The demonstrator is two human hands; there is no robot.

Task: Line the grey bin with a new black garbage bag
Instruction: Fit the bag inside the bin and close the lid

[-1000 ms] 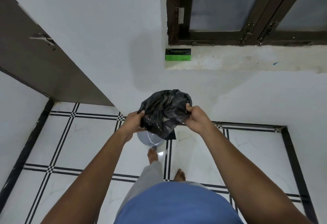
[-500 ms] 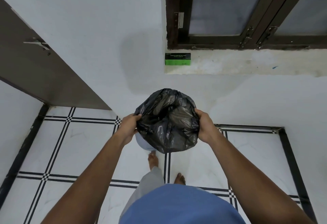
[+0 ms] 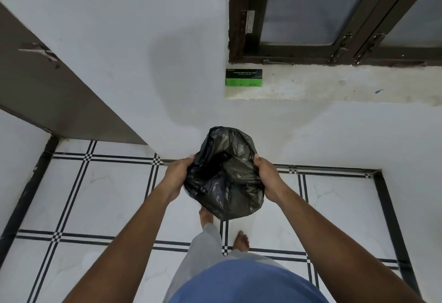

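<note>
Hands: our left hand (image 3: 177, 176) and right hand (image 3: 266, 179) each grasp the mouth rim of the crinkled black plastic garbage bag (image 3: 224, 178) | Bag: spread open, held above the tiled floor (image 3: 100, 197) near the wall | Progress: we judge the bag opened, not yet seated; grey bin hidden beneath.

We hold the black garbage bag (image 3: 224, 178) open between our left hand (image 3: 177, 176) and right hand (image 3: 265, 178), each gripping its rim.
</note>
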